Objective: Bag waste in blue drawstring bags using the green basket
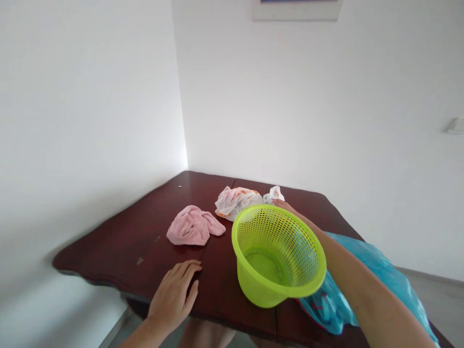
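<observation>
My left hand (pixel 177 292) lies flat near the table's front edge, fingers extended and holding nothing. Beyond it is a crumpled pink cloth (pixel 192 225). A lime-green plastic basket (pixel 253 285) with perforated sides stands in front of me, tilted a little, its visible inside bare. Past its right rim stretches my right arm, and my right hand (pixel 283 205) is closed at a small crumpled white plastic bag (pixel 273 194); the basket hides part of the fingers. Left of that, a larger white plastic bag with orange print (pixel 237 202) has something pinkish showing through it.
A blue plastic bag (pixel 380 263) spreads over the right side of the dark red wooden table (pixel 119 241), partly under my right forearm. A tiny white bit (pixel 180 186) lies near the far left corner. White walls (pixel 290 106) border the table behind and at left.
</observation>
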Demonstrator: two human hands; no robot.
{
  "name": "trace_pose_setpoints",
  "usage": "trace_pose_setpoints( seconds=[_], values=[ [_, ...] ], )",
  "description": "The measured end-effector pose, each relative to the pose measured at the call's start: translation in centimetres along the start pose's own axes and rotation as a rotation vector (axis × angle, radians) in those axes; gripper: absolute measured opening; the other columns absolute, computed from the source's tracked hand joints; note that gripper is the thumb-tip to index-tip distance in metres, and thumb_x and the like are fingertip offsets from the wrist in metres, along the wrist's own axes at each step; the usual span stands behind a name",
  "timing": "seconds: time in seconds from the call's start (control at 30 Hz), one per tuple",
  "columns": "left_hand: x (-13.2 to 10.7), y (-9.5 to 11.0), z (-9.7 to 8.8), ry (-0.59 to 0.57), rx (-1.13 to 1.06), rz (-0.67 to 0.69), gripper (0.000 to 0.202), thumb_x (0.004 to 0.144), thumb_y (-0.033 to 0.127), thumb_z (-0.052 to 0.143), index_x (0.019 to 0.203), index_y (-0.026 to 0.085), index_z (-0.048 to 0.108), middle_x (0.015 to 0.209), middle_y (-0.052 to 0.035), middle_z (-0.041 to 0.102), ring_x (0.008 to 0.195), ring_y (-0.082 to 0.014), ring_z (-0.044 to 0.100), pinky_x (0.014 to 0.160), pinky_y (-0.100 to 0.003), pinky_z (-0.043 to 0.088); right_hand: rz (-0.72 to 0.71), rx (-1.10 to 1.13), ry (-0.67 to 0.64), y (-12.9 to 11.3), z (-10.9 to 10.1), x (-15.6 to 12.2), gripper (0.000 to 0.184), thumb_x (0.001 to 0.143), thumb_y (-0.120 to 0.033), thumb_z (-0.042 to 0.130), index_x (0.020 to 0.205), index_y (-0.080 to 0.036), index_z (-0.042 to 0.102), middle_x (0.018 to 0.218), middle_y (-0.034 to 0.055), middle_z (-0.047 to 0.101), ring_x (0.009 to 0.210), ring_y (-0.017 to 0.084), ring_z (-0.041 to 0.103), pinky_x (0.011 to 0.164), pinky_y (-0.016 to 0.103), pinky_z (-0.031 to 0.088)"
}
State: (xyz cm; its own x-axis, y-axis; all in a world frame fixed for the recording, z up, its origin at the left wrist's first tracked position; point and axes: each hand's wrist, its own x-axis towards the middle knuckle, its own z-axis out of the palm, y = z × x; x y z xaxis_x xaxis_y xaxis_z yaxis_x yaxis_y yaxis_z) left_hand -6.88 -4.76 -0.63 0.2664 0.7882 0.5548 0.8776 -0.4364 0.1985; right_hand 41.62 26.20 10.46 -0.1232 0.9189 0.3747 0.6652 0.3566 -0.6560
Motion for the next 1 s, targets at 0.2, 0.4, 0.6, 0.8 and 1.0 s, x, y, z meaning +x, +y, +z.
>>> trace_pose_setpoints(
  seconds=[0.2,0.4,0.6,0.8,1.0],
  values=[
    [-0.1,0.0,-0.5,-0.061,0.014,0.013,0.03,0.112,0.028,0.058,0.137,0.025,0.075,0.146,-0.0129,0.08,0.127,-0.0356,0.075,0.106,-0.053,0.059,0.087,0.049,0.125,-1.1,-4.0,-3.7,0.052,0.114,-0.054,0.05,0.132,-0.021,0.086,0.14,0.0172,0.085,0.128,0.033,0.08,0.116,0.051,0.064],
    [-0.2,0.4,-0.5,-0.095,0.049,0.01,0.032,0.115,0.031,0.054,0.139,0.023,0.074,0.149,-0.0137,0.079,0.127,-0.0375,0.075,0.105,-0.054,0.056,0.135,0.012,0.083,0.4,-9.8,-20.2,0.05,0.11,-0.063,0.057,0.124,-0.024,0.085,0.122,0.014,0.089,0.112,0.035,0.084,0.107,0.052,0.068],
    [-0.6,1.3,-0.2,-0.043,0.019,-0.06,0.034,0.117,0.034,0.051,0.137,0.022,0.076,0.15,-0.0125,0.081,0.13,-0.0379,0.075,0.108,-0.054,0.055,0.058,-0.195,-0.054,0.5,-9.3,-35.2,0.038,0.095,-0.059,0.087,0.122,-0.032,0.089,0.14,0.0121,0.084,0.134,0.041,0.077,0.125,0.063,0.057],
    [-3.1,8.5,1.6,0.236,-0.228,-0.343,0.029,0.12,0.034,0.051,0.116,0.024,0.078,0.123,-0.0093,0.088,0.116,-0.0342,0.078,0.114,-0.056,0.051,0.135,-0.109,0.271,-0.6,-9.5,-34.1,0.04,0.106,-0.062,0.069,0.091,-0.027,0.082,0.1,0.0093,0.084,0.096,0.032,0.077,0.096,0.047,0.063],
    [-1.9,24.5,3.9,-0.24,-0.75,0.233,0.022,0.113,0.02,0.058,0.123,0.027,0.077,0.135,-0.0106,0.083,0.129,-0.0278,0.075,0.116,-0.047,0.059,0.245,-0.129,0.734,-1.0,-14.2,-25.0,0.079,0.118,-0.08,0.013,0.119,-0.024,0.068,0.105,0.0109,0.074,0.102,0.03,0.068,0.088,0.041,0.057]
  ],
)
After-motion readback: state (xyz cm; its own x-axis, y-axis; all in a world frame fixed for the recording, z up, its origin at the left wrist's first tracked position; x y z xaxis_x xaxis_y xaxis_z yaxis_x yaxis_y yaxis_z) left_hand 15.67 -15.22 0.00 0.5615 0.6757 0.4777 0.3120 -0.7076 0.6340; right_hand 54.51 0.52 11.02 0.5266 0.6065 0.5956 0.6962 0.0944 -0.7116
